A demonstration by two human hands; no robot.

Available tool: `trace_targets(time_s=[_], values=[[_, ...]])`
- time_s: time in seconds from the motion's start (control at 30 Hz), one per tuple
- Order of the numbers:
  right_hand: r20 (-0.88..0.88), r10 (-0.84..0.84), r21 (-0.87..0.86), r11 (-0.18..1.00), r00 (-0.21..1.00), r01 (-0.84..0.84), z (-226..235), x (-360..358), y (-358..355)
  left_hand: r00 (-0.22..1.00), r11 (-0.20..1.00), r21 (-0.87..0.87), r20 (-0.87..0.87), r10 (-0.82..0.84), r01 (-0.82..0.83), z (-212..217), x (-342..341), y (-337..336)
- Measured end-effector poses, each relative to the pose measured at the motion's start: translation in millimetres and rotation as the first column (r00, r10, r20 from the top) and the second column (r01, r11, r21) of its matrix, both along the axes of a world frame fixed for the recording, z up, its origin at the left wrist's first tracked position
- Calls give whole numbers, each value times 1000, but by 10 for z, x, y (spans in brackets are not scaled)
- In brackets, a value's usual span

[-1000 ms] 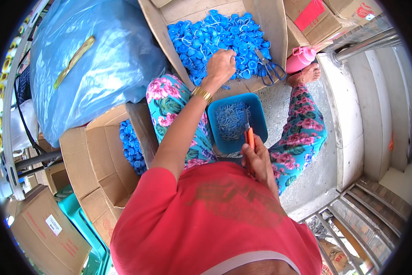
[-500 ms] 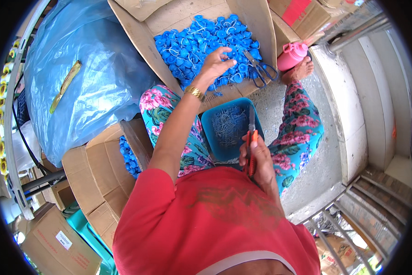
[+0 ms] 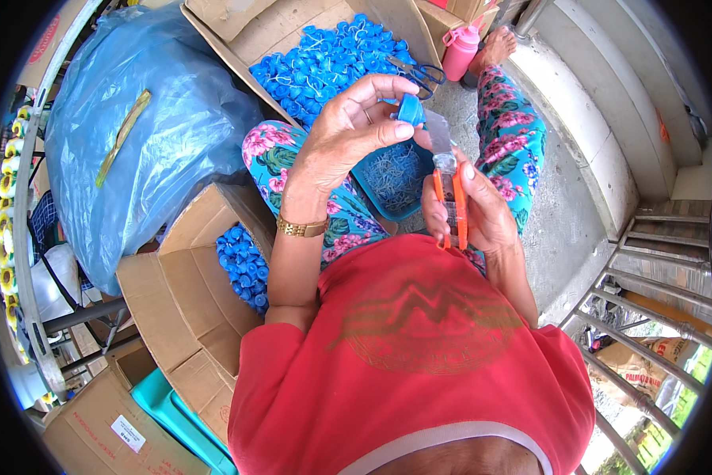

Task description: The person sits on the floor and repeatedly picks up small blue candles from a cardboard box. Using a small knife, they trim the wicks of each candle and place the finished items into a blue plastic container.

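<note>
The left hand (image 3: 344, 136) is bent at the wrist, thumb and fingers pinching a small blue plastic piece (image 3: 411, 110) at their tips; the right hand (image 3: 487, 207) is curled around an orange-handled cutting tool (image 3: 461, 210).

Largest around them is the blue plastic bag (image 3: 170, 95), bulging to the left, with a yellowish strip (image 3: 124, 136) lying on it. Beyond the left hand stands a large cardboard box (image 3: 265, 46), holding a heap of blue pieces (image 3: 332, 65) with pale strands among them. A second cardboard box (image 3: 170, 297), by the left forearm, holds more blue pieces. Between the person's legs, below both hands, sits a blue tub (image 3: 404, 214) containing a tangle of thin, pale strands (image 3: 395, 172). The pink bottle (image 3: 460, 54) stands near the bare foot, and the dark-handled scissors (image 3: 404, 66) lie at the near edge of the heap.

The cutting tool points up and away from the person, its grey blade just right of the pinched piece; whether they touch cannot be told. That piece, smallest of all, lies at the right side of the left hand, above the tub.
</note>
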State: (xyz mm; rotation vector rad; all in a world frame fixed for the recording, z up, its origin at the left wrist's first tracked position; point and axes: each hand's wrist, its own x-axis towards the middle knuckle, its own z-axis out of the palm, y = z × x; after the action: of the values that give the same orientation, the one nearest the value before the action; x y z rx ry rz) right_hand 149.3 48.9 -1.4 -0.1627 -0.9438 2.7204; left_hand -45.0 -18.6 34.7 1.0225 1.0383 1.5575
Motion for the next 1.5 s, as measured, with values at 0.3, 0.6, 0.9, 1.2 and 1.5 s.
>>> trace_targets(time_s=[0.3,0.6,0.9,1.2,1.5], values=[[-129,69,-118,989,989,-84,-64,14,77,997,999,-7,-72,35,-36,-88,99,-10],[-64,54,-154,986,996,-63,-216,-29,307,994,995,-23,26,102,-101,-236,106,68],[-37,-679,984,-154,733,-93,-26,-201,267,995,982,-160,24,100,-95,-354,231,168],[-82,-656,940,-301,750,-161,-81,-157,336,924,898,-343,-352,151,-277,-347,339,160],[8,-834,989,-74,551,-126,-451,175,687,968,865,-435,-155,200,-248,-460,280,-204]])
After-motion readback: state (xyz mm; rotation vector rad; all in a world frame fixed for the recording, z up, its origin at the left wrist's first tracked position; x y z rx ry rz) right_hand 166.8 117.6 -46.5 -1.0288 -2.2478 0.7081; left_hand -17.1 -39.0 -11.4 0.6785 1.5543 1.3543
